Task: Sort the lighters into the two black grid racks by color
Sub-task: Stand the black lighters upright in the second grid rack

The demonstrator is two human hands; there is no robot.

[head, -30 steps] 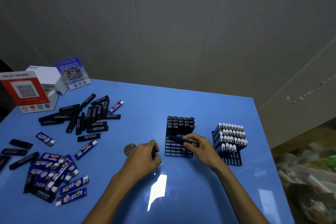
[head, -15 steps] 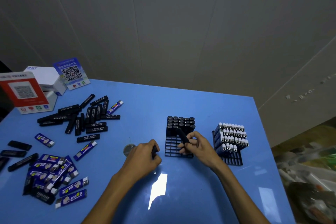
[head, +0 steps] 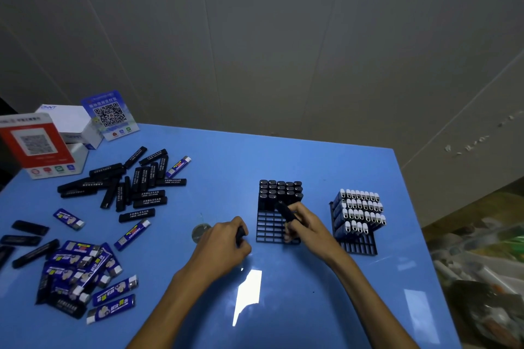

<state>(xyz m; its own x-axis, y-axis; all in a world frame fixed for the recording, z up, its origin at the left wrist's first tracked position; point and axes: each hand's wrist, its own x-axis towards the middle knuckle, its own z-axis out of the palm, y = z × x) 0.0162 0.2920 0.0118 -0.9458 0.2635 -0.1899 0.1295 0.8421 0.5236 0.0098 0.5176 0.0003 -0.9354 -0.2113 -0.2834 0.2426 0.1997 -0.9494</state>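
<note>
The right hand (head: 307, 228) is pinching a black lighter (head: 285, 211) between thumb and curled fingers, holding it tilted over the near, unfilled cells of the black grid rack (head: 269, 228) that is sitting directly under and just ahead of it. Beyond the fingertips, the far rows of that rack are standing full of upright black lighters (head: 280, 190). The left hand (head: 224, 242) is resting on the blue table (head: 283, 159) just to the left of the same rack, its fingers curled around something dark (head: 240, 234), most likely another black lighter, though only its end is showing. A small round disc (head: 200, 231) is lying just beyond the left hand's knuckles. To the right of the right hand, near but not touching, the second black grid rack (head: 358, 245) is holding rows of blue lighters with white tops (head: 360, 207), with its nearest cells unfilled. Well to the left of the left hand, a loose pile of black lighters (head: 130, 181) is lying farther back, and a heap of blue lighters (head: 82, 269) is lying nearer. Past the black pile, at the far left corner, a red QR code sign (head: 34, 144), a white box (head: 68, 120) and a blue QR code sign (head: 109, 115) are standing.
</note>
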